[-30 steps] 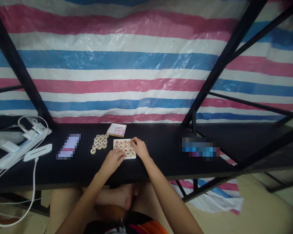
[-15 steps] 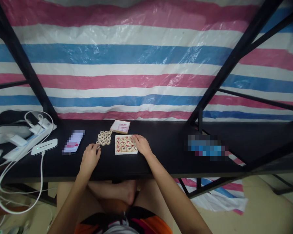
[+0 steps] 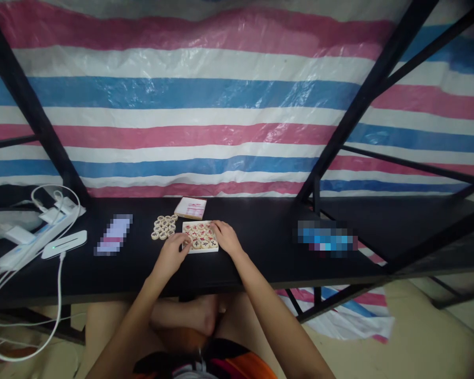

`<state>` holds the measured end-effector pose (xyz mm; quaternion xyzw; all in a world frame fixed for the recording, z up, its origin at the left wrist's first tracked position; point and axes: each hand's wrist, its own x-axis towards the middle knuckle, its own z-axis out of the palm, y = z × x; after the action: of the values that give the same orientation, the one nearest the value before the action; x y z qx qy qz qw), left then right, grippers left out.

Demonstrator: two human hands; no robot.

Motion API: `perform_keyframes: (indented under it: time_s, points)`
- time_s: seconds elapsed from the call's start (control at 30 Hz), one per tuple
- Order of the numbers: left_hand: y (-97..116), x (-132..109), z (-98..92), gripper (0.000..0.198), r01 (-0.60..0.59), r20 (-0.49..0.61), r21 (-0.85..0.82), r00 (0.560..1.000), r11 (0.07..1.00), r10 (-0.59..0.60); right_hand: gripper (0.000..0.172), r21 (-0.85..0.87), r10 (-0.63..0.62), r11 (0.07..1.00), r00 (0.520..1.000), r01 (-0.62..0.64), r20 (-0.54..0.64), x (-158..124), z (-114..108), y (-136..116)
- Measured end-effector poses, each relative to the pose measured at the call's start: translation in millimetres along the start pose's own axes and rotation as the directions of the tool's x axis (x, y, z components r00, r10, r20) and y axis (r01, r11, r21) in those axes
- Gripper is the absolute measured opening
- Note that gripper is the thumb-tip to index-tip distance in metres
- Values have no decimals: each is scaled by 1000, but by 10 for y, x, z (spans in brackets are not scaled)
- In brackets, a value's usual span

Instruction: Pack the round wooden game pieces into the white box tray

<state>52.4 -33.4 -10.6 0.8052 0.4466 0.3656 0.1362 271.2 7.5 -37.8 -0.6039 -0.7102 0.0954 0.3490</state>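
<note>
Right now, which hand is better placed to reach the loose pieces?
Probably the left hand: it's at the left edge of the box, close to the loose pieces. The right hand is at the right edge, farther away. Whether the left fingers hold anything is unclear.

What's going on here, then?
A person's left hand is at the left side of an open box of round, marked pieces; whether it holds one is hidden. The right hand is at the box's right edge. Loose pieces lie clustered to the left, and a lid lies behind the box.
</note>
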Motion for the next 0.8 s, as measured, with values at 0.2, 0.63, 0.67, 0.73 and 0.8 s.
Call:
perform_keyframes:
  time_s: [0.2,0.63,0.67,0.73,0.8]
  points:
    - [-56,25,57,9,-15,91,109,996,994,5,26,32,12,999,1000,-13,9,2,-6,3]
    - [-440,-106,-305,30,219,-162,347,972,912,-172,26,72,5,997,1000,-6,7,-4,-17,17]
    - [-522,-115,-371,32,266,-172,403,962,876,-213,26,74,6,997,1000,-7,6,-3,-15,16]
    - [-628,-120,-478,33,284,-130,491,959,823,-253,26,75,12,997,1000,-12,7,0,-11,14]
    - [-646,-107,-535,31,255,-82,552,964,794,-253,25,75,19,997,1000,-20,12,4,-8,13]
